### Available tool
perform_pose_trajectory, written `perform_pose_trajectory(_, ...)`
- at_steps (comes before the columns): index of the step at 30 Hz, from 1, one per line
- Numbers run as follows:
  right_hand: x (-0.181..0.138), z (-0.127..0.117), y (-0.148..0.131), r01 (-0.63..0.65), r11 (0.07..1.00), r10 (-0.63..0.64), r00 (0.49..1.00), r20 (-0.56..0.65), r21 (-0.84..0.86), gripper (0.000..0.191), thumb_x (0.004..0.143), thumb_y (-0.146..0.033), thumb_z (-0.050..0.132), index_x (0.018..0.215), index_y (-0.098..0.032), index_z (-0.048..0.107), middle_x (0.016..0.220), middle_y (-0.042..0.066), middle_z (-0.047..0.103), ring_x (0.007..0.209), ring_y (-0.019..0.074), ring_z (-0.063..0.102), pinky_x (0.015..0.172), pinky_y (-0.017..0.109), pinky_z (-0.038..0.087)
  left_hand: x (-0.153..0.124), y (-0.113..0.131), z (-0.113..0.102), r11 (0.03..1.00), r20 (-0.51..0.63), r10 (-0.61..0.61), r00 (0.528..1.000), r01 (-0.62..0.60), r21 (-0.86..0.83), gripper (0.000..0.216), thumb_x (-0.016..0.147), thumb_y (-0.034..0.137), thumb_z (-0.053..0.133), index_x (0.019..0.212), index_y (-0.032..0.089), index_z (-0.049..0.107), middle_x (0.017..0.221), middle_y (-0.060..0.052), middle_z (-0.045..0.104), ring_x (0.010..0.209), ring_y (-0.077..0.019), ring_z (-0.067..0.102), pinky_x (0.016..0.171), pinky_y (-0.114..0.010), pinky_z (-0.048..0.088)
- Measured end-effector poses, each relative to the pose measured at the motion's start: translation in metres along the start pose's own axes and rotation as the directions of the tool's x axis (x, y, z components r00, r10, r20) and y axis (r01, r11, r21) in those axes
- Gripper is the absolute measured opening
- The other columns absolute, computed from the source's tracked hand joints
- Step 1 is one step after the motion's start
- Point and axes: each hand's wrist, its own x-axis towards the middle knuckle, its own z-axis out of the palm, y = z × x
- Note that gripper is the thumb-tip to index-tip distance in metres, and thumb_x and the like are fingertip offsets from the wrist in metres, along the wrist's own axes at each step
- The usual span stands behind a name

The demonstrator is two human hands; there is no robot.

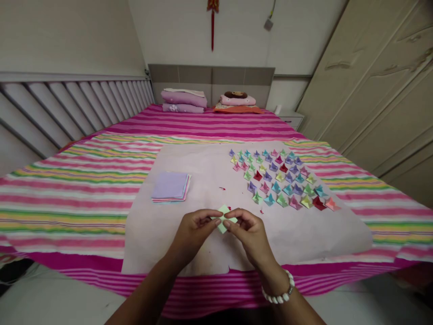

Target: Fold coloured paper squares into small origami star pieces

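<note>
A small folded piece of pale green paper (223, 209) is pinched between both my hands, above the white sheet. My left hand (199, 226) grips its left side with thumb and forefinger. On its right side, my right hand (248, 231), with a white beaded bracelet at the wrist, pinches it the same way. To the left lies a stack of square coloured papers (169, 185), lilac on top. Rows of small folded paper shapes (282, 178) in many colours stand to the right.
A large white sheet (196, 162) covers part of the striped bed (77, 180). Small red scraps (222, 188) lie on the sheet. Folded bedding (184, 99) sits by the headboard (196, 76). A slatted rail (81, 106) runs along the left, and a wardrobe (372, 85) stands on the right.
</note>
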Motion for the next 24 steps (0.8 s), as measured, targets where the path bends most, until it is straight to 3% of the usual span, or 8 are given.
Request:
perform_pose_trajectory(9,-0.001,-0.003,-0.001,0.090,0.990,-0.087,0.996,0.037,-0.106,0.019,0.068,-0.025,0.078,0.086,-0.022,0.073,0.077,0.002,0.067,0.063,0.0138,0.054,0.060,0.028,0.046,-0.003,0.006,-0.013,0.941,0.043,0.169,0.985,-0.174,0.290,0.023,0.074,0.025,0.072,0.097,0.024,0.074,0.091,-0.004,0.071,0.083,-0.0180,0.062,0.074,-0.029,0.049)
perform_pose_trajectory(16,-0.001,-0.005,-0.003,0.319,0.900,-0.279,0.945,0.168,-0.296,0.017,0.081,-0.023,0.067,0.098,-0.024,0.072,0.084,0.004,0.065,0.076,0.0177,0.059,0.067,0.031,0.048,-0.004,0.005,-0.012,0.902,0.093,0.215,0.972,-0.234,0.362,0.014,0.080,0.024,0.065,0.092,0.024,0.073,0.080,-0.002,0.062,0.078,-0.0164,0.060,0.072,-0.029,0.047)
perform_pose_trajectory(20,-0.002,-0.005,-0.005,0.385,0.848,-0.327,0.921,0.213,-0.364,0.012,0.085,-0.022,0.063,0.093,-0.025,0.072,0.082,0.003,0.059,0.078,0.0175,0.057,0.067,0.030,0.047,-0.003,0.005,-0.012,0.906,0.064,0.249,0.966,-0.256,0.338,0.006,0.078,0.024,0.067,0.080,0.022,0.072,0.090,-0.004,0.061,0.089,-0.0178,0.059,0.077,-0.029,0.046)
perform_pose_trajectory(22,-0.002,-0.004,-0.006,0.389,0.844,-0.333,0.920,0.208,-0.370,0.008,0.084,-0.021,0.063,0.088,-0.024,0.071,0.083,0.003,0.057,0.081,0.0178,0.056,0.071,0.030,0.046,-0.003,0.003,-0.011,0.942,0.066,0.207,0.976,-0.217,0.257,0.006,0.077,0.025,0.068,0.078,0.020,0.071,0.094,-0.005,0.064,0.093,-0.0188,0.059,0.081,-0.030,0.045)
perform_pose_trajectory(24,-0.003,-0.004,-0.008,0.385,0.854,-0.330,0.921,0.207,-0.349,0.006,0.084,-0.021,0.064,0.083,-0.023,0.069,0.084,0.003,0.056,0.084,0.0180,0.056,0.076,0.031,0.045,-0.003,0.000,-0.008,0.983,0.068,0.120,0.990,-0.128,0.131,0.008,0.076,0.027,0.069,0.077,0.018,0.070,0.085,-0.004,0.067,0.085,-0.0179,0.061,0.079,-0.030,0.045)
